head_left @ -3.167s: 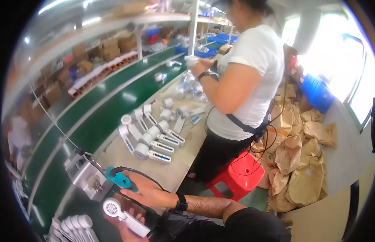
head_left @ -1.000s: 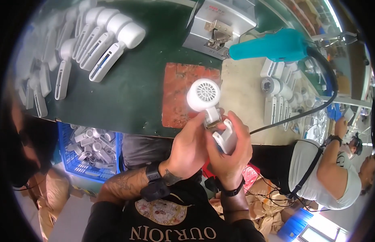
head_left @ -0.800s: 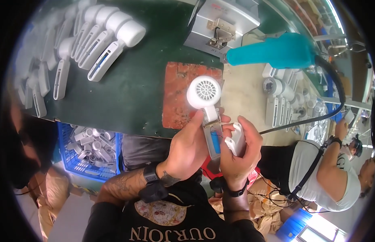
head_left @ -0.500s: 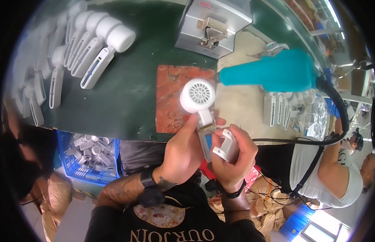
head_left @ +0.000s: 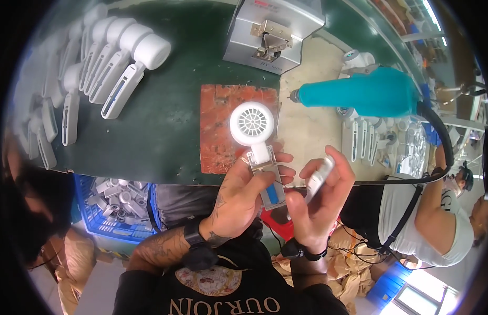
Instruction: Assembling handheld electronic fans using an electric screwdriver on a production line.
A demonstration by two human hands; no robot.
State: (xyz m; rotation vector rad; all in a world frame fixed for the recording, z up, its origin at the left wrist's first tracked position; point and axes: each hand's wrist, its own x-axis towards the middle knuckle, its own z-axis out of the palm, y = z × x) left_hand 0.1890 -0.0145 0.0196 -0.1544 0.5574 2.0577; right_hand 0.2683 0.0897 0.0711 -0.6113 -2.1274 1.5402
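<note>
My left hand is closed around the handle of a white handheld fan, its round grille facing up over a reddish board. The lower handle is uncovered, showing a blue block inside, and my left thumb presses on it. Just to the right, my right hand holds a small white plastic cover between thumb and fingers, tilted on edge. The cover is apart from the fan. Beyond my right hand a teal power screwdriver lies with its tip toward the board.
Several white fans lie in rows at the left of the green table. At the back stands a grey metal box. More white parts lie right. Below left, a blue crate holds white parts. A person is at the right.
The white cover has moved away from the fan's handle, rightward and upward in my right hand, and turned on edge. The handle's inside now shows, with my left thumb on it.
</note>
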